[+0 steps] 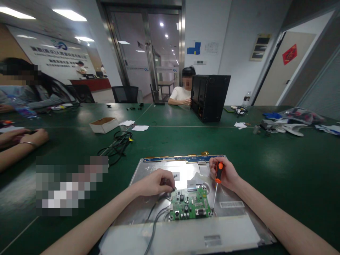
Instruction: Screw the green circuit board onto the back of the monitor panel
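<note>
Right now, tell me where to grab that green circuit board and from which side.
Take the green circuit board by its bare near edge, coming from above. It lies flat on the metal panel; the left hand and screwdriver crowd its left and right edges.

The green table (265,170) carries one flat metal panel (239,216), one green circuit board (190,207) mounted on it, and one screwdriver (218,177) with an orange-and-black handle. Also present are one open cardboard box (104,124), one black computer case (209,97), one coil of black cable (118,143) and two sheets of white paper (140,128). Two hands, one left hand (156,182) and one right hand (224,173), work over the panel, and one other person (183,92) sits at the far side.
</note>
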`<act>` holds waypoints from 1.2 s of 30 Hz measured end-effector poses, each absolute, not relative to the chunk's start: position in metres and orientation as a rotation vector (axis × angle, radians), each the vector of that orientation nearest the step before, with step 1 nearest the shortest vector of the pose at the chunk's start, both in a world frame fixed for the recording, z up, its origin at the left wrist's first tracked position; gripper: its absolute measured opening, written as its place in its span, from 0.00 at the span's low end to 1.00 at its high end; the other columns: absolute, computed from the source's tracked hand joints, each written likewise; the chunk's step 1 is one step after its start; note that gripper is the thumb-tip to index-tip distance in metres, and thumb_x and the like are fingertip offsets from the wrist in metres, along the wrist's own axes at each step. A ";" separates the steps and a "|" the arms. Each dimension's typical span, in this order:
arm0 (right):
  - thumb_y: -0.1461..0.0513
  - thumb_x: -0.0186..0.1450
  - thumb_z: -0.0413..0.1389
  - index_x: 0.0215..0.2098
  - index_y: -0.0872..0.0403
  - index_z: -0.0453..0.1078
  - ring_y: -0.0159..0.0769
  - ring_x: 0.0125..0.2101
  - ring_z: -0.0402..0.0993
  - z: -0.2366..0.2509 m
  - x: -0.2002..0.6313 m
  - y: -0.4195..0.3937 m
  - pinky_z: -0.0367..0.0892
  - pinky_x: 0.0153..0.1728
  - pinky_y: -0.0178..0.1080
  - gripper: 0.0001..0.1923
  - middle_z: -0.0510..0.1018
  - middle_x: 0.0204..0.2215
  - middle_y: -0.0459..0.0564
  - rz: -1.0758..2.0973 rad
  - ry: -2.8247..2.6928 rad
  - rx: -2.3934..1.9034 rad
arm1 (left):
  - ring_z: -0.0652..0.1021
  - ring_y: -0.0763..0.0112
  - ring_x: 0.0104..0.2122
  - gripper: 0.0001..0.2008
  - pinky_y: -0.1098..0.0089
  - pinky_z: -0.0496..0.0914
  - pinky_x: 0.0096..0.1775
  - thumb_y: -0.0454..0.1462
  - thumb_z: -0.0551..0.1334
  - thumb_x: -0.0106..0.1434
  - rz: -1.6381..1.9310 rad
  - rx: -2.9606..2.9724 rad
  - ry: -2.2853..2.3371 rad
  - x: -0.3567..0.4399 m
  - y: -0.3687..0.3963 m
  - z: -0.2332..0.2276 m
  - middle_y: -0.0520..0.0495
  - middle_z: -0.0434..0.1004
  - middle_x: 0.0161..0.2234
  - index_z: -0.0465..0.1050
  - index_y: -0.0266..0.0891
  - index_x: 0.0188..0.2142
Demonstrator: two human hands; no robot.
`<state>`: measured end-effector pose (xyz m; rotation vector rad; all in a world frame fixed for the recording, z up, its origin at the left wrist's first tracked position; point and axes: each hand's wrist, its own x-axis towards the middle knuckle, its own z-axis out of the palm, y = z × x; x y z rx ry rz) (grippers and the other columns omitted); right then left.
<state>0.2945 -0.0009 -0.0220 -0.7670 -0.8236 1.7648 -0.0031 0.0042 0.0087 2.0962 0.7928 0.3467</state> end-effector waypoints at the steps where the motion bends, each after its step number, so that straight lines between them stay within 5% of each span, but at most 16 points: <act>1: 0.55 0.56 0.57 0.22 0.56 0.71 0.27 0.13 0.58 -0.022 0.294 -0.001 0.55 0.13 0.30 0.13 0.68 0.12 0.45 1.764 -0.823 -0.769 | 0.74 0.71 0.29 0.03 0.73 0.66 0.32 0.34 0.64 0.56 0.345 2.100 0.804 -0.003 0.004 0.009 0.49 0.76 0.29 0.76 0.37 0.30; 36: 0.54 0.57 0.57 0.22 0.56 0.70 0.27 0.14 0.60 -0.020 0.289 -0.007 0.56 0.15 0.30 0.14 0.69 0.13 0.44 1.721 -0.932 -0.858 | 0.74 0.71 0.30 0.02 0.73 0.67 0.34 0.33 0.66 0.56 0.313 2.056 0.800 -0.002 0.002 0.011 0.51 0.76 0.29 0.78 0.38 0.30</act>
